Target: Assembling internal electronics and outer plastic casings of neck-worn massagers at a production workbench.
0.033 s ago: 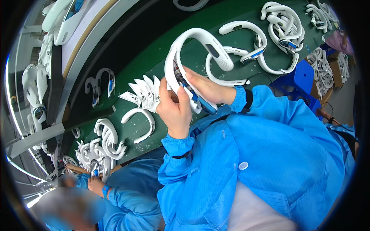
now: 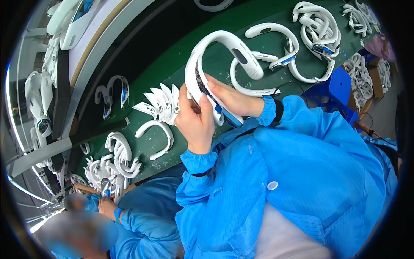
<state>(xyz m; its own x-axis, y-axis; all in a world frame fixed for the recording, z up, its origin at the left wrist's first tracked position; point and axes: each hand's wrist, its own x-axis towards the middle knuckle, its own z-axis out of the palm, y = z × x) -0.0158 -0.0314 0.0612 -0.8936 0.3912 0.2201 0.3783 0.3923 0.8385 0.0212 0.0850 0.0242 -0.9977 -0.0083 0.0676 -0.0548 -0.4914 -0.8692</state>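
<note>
A white U-shaped neck fan [image 2: 235,47] is held up in front of my chest, its side split along a seam. Dark and blue inner parts show through that gap. My left hand [image 2: 195,123] grips the near-left side of the fan, with the thumb at the seam. From the right, my right hand [image 2: 235,99] holds the inner side of the same arm, thumb on its edge and the other fingers partly hidden behind it. Just left of my left hand, several white pointed shell pieces [image 2: 164,103] stand in a row on the table.
On the green table [image 2: 185,149] lie a curved white band [image 2: 168,144], open neck fans [image 2: 289,47] and a heap of neck fans [image 2: 319,28]. A blue stool [image 2: 334,88] stands at right. At lower left, a co-worker's hand [image 2: 107,208] is beside another pile [image 2: 103,170].
The neck fan has turned very slightly in my hands, and the gap along its seam looks narrower. Both hands keep their hold.
</note>
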